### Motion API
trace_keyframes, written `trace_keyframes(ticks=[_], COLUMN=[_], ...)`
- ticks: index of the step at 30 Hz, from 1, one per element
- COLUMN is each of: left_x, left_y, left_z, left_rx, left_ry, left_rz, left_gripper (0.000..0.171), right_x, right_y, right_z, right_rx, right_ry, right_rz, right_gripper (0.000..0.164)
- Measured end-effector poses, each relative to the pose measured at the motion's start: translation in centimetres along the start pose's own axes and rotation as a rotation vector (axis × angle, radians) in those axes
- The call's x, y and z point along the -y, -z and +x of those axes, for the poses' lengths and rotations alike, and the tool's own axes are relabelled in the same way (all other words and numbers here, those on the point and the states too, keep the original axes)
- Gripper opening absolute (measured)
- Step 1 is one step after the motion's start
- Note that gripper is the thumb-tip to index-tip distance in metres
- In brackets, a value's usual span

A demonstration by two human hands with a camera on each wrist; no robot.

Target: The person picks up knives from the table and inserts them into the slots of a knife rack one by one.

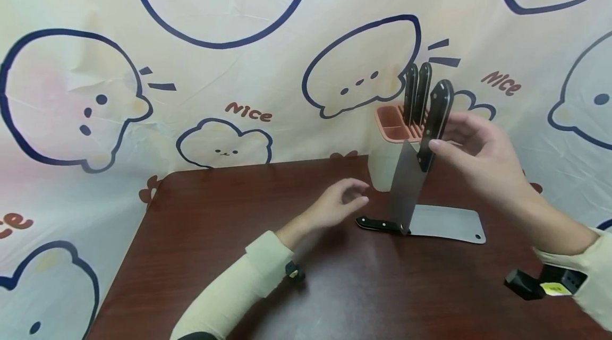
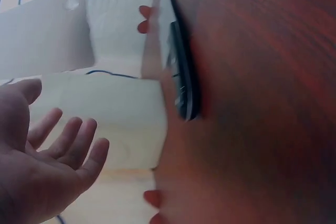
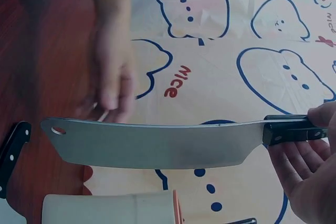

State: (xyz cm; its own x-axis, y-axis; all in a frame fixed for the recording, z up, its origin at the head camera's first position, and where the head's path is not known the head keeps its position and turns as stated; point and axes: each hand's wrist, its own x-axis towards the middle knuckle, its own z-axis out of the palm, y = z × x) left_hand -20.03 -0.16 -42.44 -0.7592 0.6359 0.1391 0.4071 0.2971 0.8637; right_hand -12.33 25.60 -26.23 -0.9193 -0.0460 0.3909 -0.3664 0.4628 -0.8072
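My right hand (image 1: 483, 159) grips the black riveted handle of a cleaver (image 1: 407, 180), thumb on one side and fingers on the other. Its broad grey blade hangs downward in front of the knife block (image 1: 382, 170), and its tip end overlaps a second cleaver (image 1: 447, 223) lying flat on the table. In the right wrist view the held cleaver (image 3: 152, 146) spans the picture, with a hole near the blade's end. My left hand (image 1: 337, 202) hovers left of the block, fingers loosely bent and holding nothing; the left wrist view shows its palm (image 2: 47, 177).
Two black-handled knives (image 1: 422, 93) stand in slots of the block, beside its open pink compartments (image 1: 394, 127). The dark brown table (image 1: 215, 234) backs onto a cloth (image 1: 239, 79) printed with cartoon figures. The lying cleaver's handle (image 1: 377, 224) points left.
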Motion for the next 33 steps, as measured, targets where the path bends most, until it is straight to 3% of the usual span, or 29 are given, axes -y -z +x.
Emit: trace_keyframes(ticks=[7,13,18,25,29,33], left_x=[2.2,3.5,4.1,4.0,4.0,4.2], left_y=[-2.9,-4.2,-4.9,-5.5,-5.8,-6.0], left_z=[0.4,0.4,0.5,0.8,0.9,1.1], left_rx=[0.065,0.144,0.166,0.167,0.162,0.162], left_ry=[-0.005,0.051,0.081,0.121,0.126,0.115], left_rz=[0.105,0.190,0.252,0.349,0.382,0.419], left_gripper=[0.042,0.049,0.048,0.046,0.042,0.038], right_x=[-0.6,-0.8,-0.4,0.0,0.1,0.2], right_y=[1.1,2.6,3.6,5.2,6.1,6.8], right_z=[-0.1,0.0,0.1,0.8,1.4,2.2], right_rx=[-0.038,-0.076,-0.127,-0.176,-0.198,-0.217], right_ry=[0.019,0.007,0.021,0.024,0.044,0.069], right_rz=[0.062,0.141,0.034,0.056,0.004,0.069], right_gripper=[0.038,0.037,0.041,0.038,0.038,0.037])
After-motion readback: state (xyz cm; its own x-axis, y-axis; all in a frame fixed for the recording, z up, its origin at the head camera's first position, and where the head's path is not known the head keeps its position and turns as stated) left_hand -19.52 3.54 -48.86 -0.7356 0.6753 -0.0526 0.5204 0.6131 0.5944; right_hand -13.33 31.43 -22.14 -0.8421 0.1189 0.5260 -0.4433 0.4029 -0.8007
